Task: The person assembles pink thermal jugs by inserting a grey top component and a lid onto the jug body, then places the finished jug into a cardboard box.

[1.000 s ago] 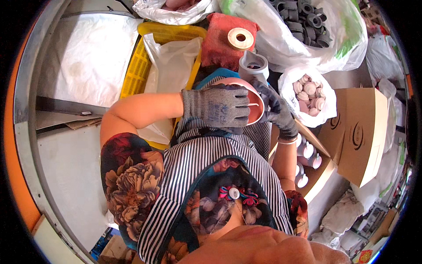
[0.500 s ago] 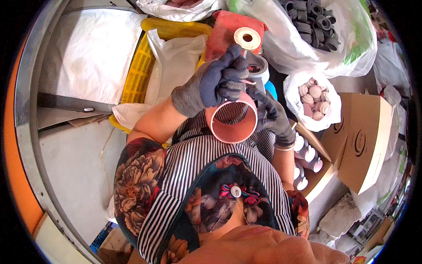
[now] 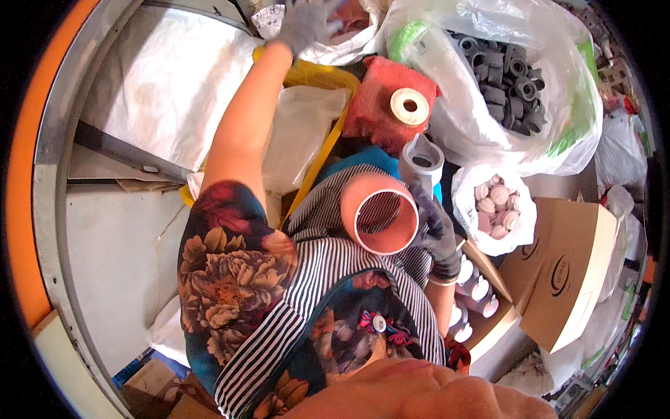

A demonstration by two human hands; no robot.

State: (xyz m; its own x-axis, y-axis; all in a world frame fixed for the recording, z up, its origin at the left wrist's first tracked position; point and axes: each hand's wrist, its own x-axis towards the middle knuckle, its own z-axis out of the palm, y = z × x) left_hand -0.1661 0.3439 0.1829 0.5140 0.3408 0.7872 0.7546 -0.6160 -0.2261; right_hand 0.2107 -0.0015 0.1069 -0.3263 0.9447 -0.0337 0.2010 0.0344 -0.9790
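- One pink tube, fingers of the right hand clamped on its right side
- Left hand, fingers apart, at the far white bag

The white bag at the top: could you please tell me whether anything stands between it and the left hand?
Nothing visible does: the left hand overlaps the left part of the white bag, though contact is unclear.

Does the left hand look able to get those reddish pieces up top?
Probably yes: the left hand looks empty at the edge of the white bag, and nothing visibly blocks the reddish pieces.
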